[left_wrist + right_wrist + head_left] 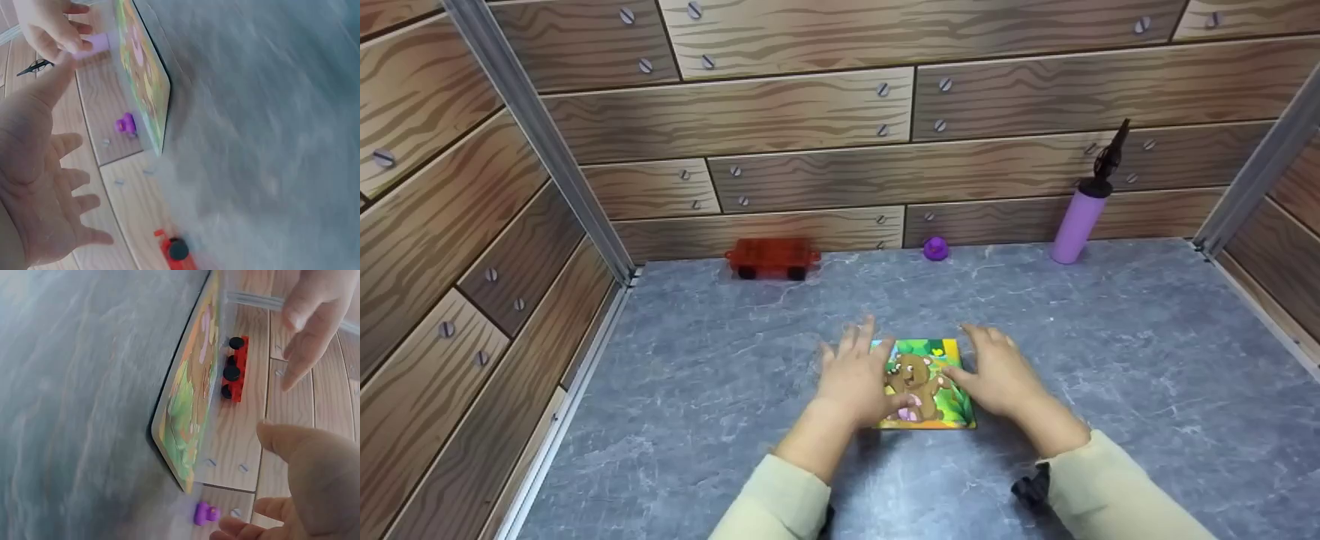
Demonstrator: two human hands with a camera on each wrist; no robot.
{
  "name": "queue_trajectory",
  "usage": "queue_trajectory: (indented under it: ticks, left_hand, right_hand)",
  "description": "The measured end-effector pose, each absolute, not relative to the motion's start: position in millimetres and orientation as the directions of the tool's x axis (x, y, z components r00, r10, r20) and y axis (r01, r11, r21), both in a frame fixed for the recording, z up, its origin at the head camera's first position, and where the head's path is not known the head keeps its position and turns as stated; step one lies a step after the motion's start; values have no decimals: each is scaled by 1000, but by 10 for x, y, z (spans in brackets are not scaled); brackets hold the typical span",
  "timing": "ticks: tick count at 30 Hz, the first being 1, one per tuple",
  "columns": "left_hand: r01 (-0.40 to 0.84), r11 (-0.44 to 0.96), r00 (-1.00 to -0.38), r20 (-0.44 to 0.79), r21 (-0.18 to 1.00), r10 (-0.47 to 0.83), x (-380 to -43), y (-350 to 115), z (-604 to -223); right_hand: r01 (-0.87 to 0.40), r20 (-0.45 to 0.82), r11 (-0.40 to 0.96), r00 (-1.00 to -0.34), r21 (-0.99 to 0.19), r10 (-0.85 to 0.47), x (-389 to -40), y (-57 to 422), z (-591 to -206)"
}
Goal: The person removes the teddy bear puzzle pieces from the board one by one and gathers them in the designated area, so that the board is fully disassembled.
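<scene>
Wood-patterned wall (810,112) behind. Grey marbled worktop (697,390) below, carrying everything.

Lilac pump-like cylinder (1080,225) with black pointed top: stands upright near the wall, right of centre. Presumably set back to leave the front free for handling.

Left hand (851,386): above the board's left part, hiding some of it in the head view. Fingers spread, thumb reaching inward over the picture; nothing pinched. Right hand (997,375): at the right edge, fingers spread too, thumb pointing in toward the bear, nothing pinched. Both wrist views show hands raised above the surface, apart from the board; the placing, one per side, would suit steadying or reaching it evenly.

Bear picture board (926,386): flat on the worktop, between the hands, face up; likely placed centrally for easy reach by both.

Red wagon (771,256): on its black wheels by the wall, left; looks parked out of the way.

Small purple duck (936,248): by the wall between wagon and cylinder, likewise out of the way.
</scene>
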State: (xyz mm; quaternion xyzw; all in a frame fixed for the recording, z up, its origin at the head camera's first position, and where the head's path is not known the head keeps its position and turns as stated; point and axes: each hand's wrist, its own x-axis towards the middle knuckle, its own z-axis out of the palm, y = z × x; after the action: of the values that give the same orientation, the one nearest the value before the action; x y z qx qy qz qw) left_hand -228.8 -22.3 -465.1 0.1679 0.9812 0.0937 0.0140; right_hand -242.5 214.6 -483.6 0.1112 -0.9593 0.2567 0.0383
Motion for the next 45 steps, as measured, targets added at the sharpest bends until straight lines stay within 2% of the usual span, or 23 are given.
queue_trajectory:
  ticks: [6, 16, 26, 34, 45]
  left_hand:
    - [315, 914, -941, -40, 256, 336, -2309, -38, -4801]
    - [275, 920, -936, -141, 278, 322, -2338, 146, -4935]
    - [225, 928, -937, -196, 296, 290, -2322, 157, -4981]
    - [131, 941, -924, -305, 313, 230, -2321, 262, -4912]
    - [106, 923, -923, -309, 369, 229, -2348, 286, -4898]
  right_hand:
    - [-120, 55, 792, -993, -598, -108, -2507, 2087, -4953]
    - [-13, 2, 705, -1000, -709, -16, -2636, 2049, -5149]
    - [23, -14, 693, -1000, -720, 19, -2668, 1983, -5207]
    - [70, -90, 687, -996, -724, 7, -2701, 1940, -5177]
    - [138, -162, 676, -986, -723, 28, -2773, 1940, -5062]
